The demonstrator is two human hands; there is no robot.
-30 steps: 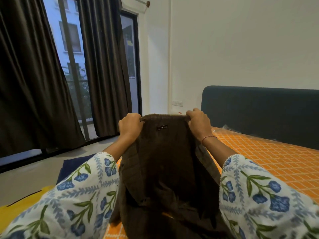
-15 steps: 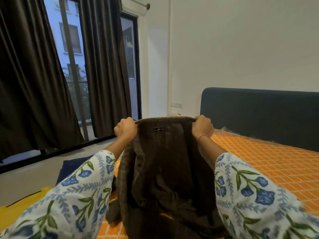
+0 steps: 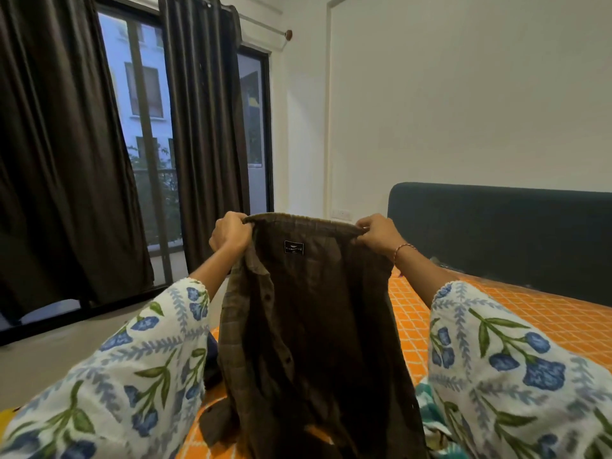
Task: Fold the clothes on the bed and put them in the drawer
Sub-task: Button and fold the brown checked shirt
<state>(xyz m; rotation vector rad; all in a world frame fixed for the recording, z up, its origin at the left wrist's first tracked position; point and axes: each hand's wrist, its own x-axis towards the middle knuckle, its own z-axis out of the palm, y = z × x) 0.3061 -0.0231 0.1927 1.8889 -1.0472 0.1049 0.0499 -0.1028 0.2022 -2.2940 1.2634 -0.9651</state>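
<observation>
Brown shirt held up in the air above the bed, spread between both hands at its top edge. Left hand clenched on the shirt's upper left corner, fingers curled round the cloth. Right hand gripping the upper right corner the same way, thin bracelet on that wrist. Black label on the shirt just below the top edge, nearer the left hand. Button placket down the shirt's left side, lower hem drooping onto the bed. Floral sleeves on both forearms, either side of the shirt. Bed covered in orange checked sheet, running right of the shirt; dark headboard behind the shirt's right side. Bit of teal patterned cloth on the bed by the shirt's lower right. Dark curtains and window beyond the shirt to the left, white wall above the headboard, wall socket just behind the shirt's top edge.
</observation>
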